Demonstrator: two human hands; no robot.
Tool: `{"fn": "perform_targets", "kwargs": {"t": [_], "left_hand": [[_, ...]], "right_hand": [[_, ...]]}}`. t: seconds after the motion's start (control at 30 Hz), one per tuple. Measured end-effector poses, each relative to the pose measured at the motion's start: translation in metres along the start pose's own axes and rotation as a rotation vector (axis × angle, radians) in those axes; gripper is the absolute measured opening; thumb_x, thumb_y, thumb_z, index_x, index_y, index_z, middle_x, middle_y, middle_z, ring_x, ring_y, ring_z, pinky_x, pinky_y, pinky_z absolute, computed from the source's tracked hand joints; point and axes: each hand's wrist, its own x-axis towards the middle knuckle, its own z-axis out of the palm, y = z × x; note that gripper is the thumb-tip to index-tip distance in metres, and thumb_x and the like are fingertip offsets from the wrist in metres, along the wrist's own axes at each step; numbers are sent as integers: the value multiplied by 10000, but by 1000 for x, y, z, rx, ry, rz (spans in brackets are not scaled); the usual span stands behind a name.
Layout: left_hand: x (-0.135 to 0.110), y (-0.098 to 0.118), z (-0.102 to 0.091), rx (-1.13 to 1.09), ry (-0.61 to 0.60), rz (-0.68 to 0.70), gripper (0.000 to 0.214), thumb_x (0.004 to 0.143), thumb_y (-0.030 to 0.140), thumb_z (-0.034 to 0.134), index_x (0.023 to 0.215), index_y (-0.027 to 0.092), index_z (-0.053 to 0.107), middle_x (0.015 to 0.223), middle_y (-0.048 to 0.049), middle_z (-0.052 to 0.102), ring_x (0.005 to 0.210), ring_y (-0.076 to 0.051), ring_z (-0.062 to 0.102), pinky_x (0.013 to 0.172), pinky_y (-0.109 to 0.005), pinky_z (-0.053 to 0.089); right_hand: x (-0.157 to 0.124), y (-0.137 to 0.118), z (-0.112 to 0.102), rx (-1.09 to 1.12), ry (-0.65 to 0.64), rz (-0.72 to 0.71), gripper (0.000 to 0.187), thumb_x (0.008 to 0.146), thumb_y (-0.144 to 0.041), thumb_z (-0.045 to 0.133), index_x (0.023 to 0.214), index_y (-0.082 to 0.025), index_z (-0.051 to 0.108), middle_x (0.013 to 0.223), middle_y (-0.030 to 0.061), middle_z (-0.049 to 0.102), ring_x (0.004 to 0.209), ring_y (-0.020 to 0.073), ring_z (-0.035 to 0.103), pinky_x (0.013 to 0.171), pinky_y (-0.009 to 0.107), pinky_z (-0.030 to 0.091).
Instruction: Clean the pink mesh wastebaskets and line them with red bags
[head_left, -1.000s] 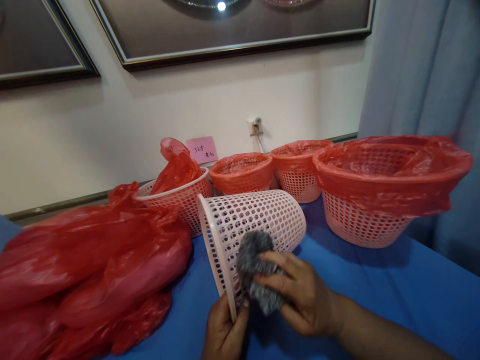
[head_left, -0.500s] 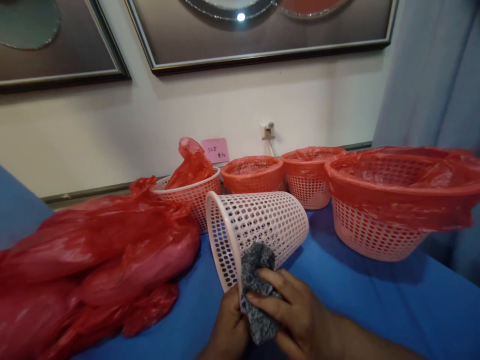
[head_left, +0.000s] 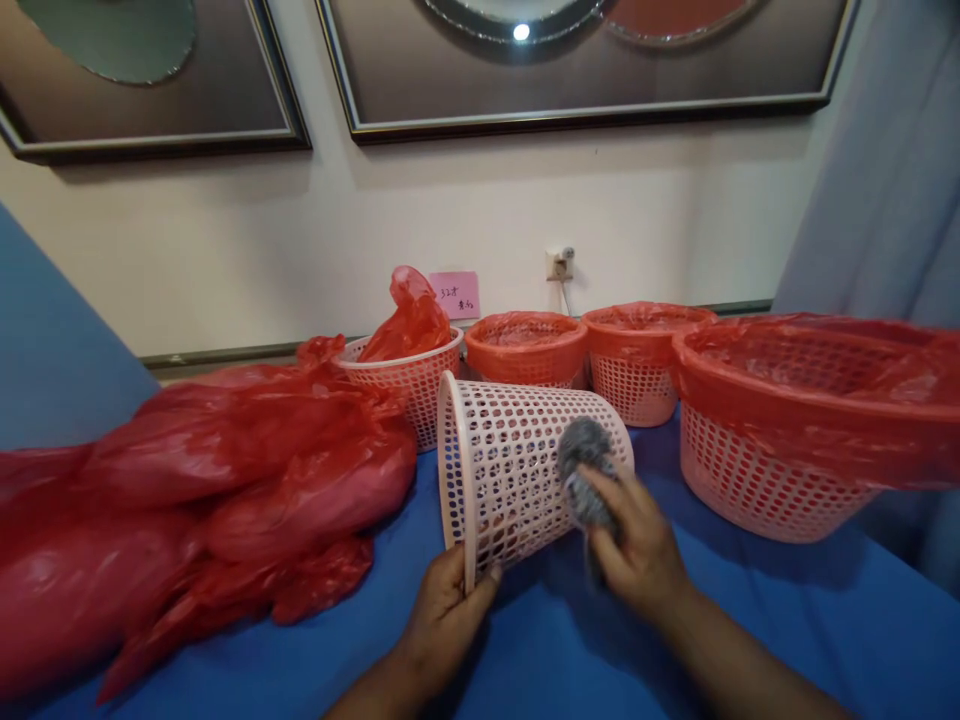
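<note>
A pale pink perforated plastic basket lies on its side over the blue-covered table, its open mouth turned to the left. My left hand grips the lower part of its rim, thumb on the outside and fingers partly hidden within. In my right hand is a bunched grey cloth, pressed against the basket's outer wall close to its base. The fingers are wrapped round the cloth.
Filled red plastic bags are heaped at the left. Behind stand a basket holding a red bag and two red-lined baskets. A wide red-lined basket stands at the right. A socket with a plug is on the wall.
My right hand has moved the cloth from beside the basket's rim rightward and up along the wall towards its base. My left hand still holds the rim. The view has shifted slightly left.
</note>
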Motion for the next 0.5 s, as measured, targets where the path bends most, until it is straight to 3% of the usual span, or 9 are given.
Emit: {"fn": "perform_targets", "kwargs": {"t": [0.07, 0.13, 0.2, 0.27, 0.3, 0.37, 0.43, 0.5], "left_hand": [[-4, -11, -4, 0, 50, 5, 389, 947, 422, 653, 1219, 175, 781, 1171, -123, 797, 1112, -304, 737, 1100, -474, 526], [-8, -21, -5, 28, 71, 26, 398, 955, 425, 639, 1242, 184, 772, 1218, -121, 784, 1154, -311, 723, 1127, -499, 500], [-12, -27, -5, 72, 47, 70, 377, 961, 420, 631, 1225, 197, 782, 1231, -115, 780, 1166, -314, 718, 1130, -500, 496], [-14, -28, -6, 85, -4, 107, 355, 952, 425, 646, 1186, 207, 799, 1196, -105, 793, 1137, -315, 728, 1095, -470, 528], [-14, -27, -7, 73, -21, 117, 353, 943, 438, 658, 1166, 209, 806, 1156, -97, 805, 1108, -316, 737, 1063, -448, 553], [-14, -26, -10, 35, -37, 115, 365, 927, 467, 671, 1136, 206, 817, 1081, -84, 823, 1059, -321, 748, 995, -416, 595], [-13, -27, -14, 19, -16, 90, 369, 942, 456, 647, 1138, 194, 818, 1075, -84, 823, 1068, -323, 746, 987, -418, 600], [-10, -30, -17, 40, -1, 69, 354, 965, 383, 608, 1182, 185, 805, 1142, -97, 809, 1128, -320, 731, 1044, -449, 568]], "right_hand": [[5, 16, 0, -35, 85, 216, 509, 911, -219, 525, 1417, -238, 583, 1428, 138, 577, 1309, 323, 601, 1096, 570, 515], [7, 12, 1, -38, 104, 278, 494, 921, -236, 532, 1412, -238, 591, 1395, 134, 596, 1284, 318, 619, 1093, 565, 521], [6, -14, 5, -21, 59, 166, 542, 907, -210, 535, 1447, -242, 562, 1458, 144, 558, 1345, 335, 578, 1101, 565, 517], [5, -53, 12, 32, -37, -66, 630, 881, -173, 532, 1507, -242, 500, 1546, 154, 483, 1409, 350, 523, 1100, 552, 525], [5, -71, 17, 80, -88, -201, 670, 867, -177, 532, 1532, -224, 465, 1561, 169, 457, 1390, 352, 540, 1079, 539, 546], [7, -92, 24, 126, -134, -325, 702, 856, -189, 528, 1551, -199, 431, 1564, 184, 434, 1366, 348, 558, 1049, 518, 572], [10, -86, 30, 97, -117, -295, 688, 859, -177, 516, 1541, -204, 438, 1559, 177, 435, 1373, 342, 548, 1059, 524, 563], [12, -57, 32, 11, -63, -156, 639, 875, -164, 510, 1510, -230, 477, 1547, 162, 454, 1390, 348, 527, 1087, 562, 531]]}}
